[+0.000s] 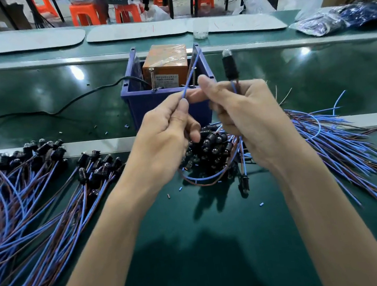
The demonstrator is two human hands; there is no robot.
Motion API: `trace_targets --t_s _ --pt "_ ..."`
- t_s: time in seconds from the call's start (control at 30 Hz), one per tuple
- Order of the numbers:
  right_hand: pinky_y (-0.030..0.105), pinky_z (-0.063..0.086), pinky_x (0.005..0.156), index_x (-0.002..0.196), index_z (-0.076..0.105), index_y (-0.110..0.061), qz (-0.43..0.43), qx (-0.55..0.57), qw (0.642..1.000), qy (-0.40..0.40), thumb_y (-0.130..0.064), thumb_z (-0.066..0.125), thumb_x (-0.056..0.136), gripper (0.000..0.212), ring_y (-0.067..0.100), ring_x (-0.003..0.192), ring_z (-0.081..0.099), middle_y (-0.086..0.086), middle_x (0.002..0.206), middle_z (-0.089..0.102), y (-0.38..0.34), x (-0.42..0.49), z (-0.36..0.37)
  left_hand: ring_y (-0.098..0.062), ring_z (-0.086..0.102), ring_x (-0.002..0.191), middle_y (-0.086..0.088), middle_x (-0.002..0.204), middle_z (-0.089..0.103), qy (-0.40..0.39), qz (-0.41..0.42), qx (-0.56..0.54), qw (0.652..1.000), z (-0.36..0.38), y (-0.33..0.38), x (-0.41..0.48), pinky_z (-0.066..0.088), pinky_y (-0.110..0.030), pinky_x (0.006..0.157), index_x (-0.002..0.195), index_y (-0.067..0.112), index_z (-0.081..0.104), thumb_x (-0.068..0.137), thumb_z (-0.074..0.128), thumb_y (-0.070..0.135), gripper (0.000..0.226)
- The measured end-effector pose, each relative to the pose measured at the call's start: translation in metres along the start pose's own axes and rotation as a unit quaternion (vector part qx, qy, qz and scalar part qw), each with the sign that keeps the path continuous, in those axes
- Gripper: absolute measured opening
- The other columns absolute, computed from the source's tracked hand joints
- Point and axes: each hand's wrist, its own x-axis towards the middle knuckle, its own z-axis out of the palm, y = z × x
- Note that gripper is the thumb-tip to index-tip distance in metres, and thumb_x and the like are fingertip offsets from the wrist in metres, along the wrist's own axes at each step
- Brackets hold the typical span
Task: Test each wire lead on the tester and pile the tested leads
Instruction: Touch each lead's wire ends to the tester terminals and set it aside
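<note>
1. In the head view, a dark green work surface (208,237) is seen. A blue open-topped plastic bin (144,110) is set at its middle, just beyond the hands.
2. An orange box-shaped tester (167,65), wrapped in clear film, is housed in the bin. Upright metal screws (152,78) are seen at its near face, and a black power cable (57,110) is led away to the left.
3. One wire lead (230,69), made of blue and brown wires with a black lamp socket and a clear bulb on top, is held up in front of the bin.
4. The left hand (168,126) is closed in a pinch, with the lead's blue wire end (192,74) nipped between thumb and forefinger. From there the wire is slanted up and right across the tester; whether a screw is touched cannot be told.
5. The right hand (243,110) is curled round the lead's wires just below the socket, which stands upright above the fingers.
6. A heap of similar leads (215,148) is piled on the surface under both hands, its wires fanned out to the right.
7. A second spread of leads (31,189) is laid at the near left, with the sockets at the far end.
8. Pale flat mats (23,42) and orange plastic stools (84,14) are seen at the far side.
</note>
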Motion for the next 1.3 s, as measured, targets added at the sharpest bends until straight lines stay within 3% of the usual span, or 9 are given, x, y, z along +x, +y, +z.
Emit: trace_targets --t_s 0.13,0.3,0.43,0.57,0.67,0.87,0.97,1.17,1.3 --pt "0.006 0.031 0.042 0.077 0.073 -0.008 0.000 -0.036 0.998 -0.051 -0.020 0.064 0.090 0.020 0.000 0.042 0.040 -0.006 0.052 0.056 -0.001 -0.003 0.001 0.000 0.049 0.049 0.012 0.058 0.060 -0.012 0.015 0.019 1.000 -0.002 0.002 -0.002 0.038 -0.011 0.044 0.099 0.027 0.064 0.102 0.039 0.009 0.031" --pt "0.005 0.033 0.043 0.079 0.071 -0.012 0.001 -0.048 0.998 -0.047 -0.014 0.066 0.089 0.011 -0.001 0.041 0.043 -0.015 0.044 0.053 -0.003 -0.004 0.000 -0.002 0.068 0.067 0.010 0.068 0.067 -0.051 0.004 0.003 0.999 -0.006 0.004 -0.004 0.048 -0.013 0.050 0.095 0.034 0.065 0.101 0.040 0.006 0.038" --pt "0.005 0.033 0.042 0.074 0.068 -0.016 0.024 -0.039 0.999 -0.029 -0.016 0.065 0.090 0.016 -0.003 0.043 0.048 -0.010 0.049 0.055 -0.003 -0.005 0.002 -0.001 0.067 0.064 0.011 0.071 0.070 -0.055 -0.012 0.006 0.998 -0.007 0.004 -0.004 0.053 -0.015 0.059 0.095 0.038 0.064 0.102 0.041 0.009 0.038" --pt "0.005 0.035 0.042 0.076 0.065 -0.015 0.031 -0.052 0.997 -0.037 -0.012 0.062 0.092 0.016 -0.004 0.043 0.048 -0.004 0.057 0.055 -0.004 -0.006 0.003 -0.005 0.065 0.059 0.011 0.072 0.072 -0.064 -0.041 0.027 0.997 -0.007 0.002 -0.003 0.052 -0.014 0.063 0.119 0.031 0.059 0.102 0.039 0.012 0.033" --pt "0.007 0.038 0.043 0.074 0.060 -0.017 0.046 -0.036 0.998 -0.030 -0.014 0.058 0.094 0.020 -0.003 0.048 0.054 -0.005 0.063 0.059 -0.003 -0.003 0.005 -0.006 0.067 0.061 0.009 0.071 0.072 -0.057 -0.037 0.017 0.998 -0.006 0.003 -0.004 0.051 -0.014 0.064 0.108 0.036 0.061 0.102 0.039 0.011 0.034" --pt "0.007 0.037 0.037 0.085 0.045 -0.013 0.045 0.089 0.995 0.014 -0.009 0.041 0.100 0.016 0.011 0.065 0.072 0.006 0.082 0.074 -0.007 -0.001 0.003 -0.010 0.066 0.054 0.004 0.067 0.073 0.037 -0.048 -0.046 0.997 -0.008 0.002 0.000 0.054 -0.018 0.057 0.123 0.020 0.055 0.102 0.038 0.006 0.031" --pt "0.004 0.033 0.036 0.091 0.039 -0.011 0.022 0.103 0.994 0.031 -0.007 0.038 0.099 0.009 0.017 0.063 0.072 0.004 0.072 0.074 -0.006 0.000 0.000 -0.009 0.063 0.046 0.006 0.071 0.074 0.105 -0.035 -0.028 0.993 -0.012 0.000 0.002 0.048 -0.013 0.048 0.126 0.020 0.051 0.102 0.043 0.011 0.027" --pt "0.013 0.043 0.045 0.093 0.055 -0.009 0.012 0.090 0.992 0.093 -0.007 0.048 0.097 0.008 0.005 0.044 0.054 -0.006 0.054 0.058 0.000 0.005 -0.002 -0.004 0.051 0.039 0.010 0.073 0.073 0.236 0.006 0.036 0.971 -0.025 -0.010 0.004 0.041 -0.013 0.046 0.121 0.025 0.062 0.097 0.053 0.018 0.026" --pt "0.012 0.037 0.041 0.084 0.060 -0.015 0.032 0.068 0.989 0.126 -0.004 0.045 0.096 0.022 0.002 0.040 0.046 -0.005 0.062 0.052 0.003 0.008 -0.002 -0.001 0.049 0.044 0.011 0.078 0.068 0.238 -0.030 0.019 0.971 -0.027 -0.015 0.008 0.038 -0.010 0.049 0.133 0.016 0.056 0.100 0.038 0.004 0.040"
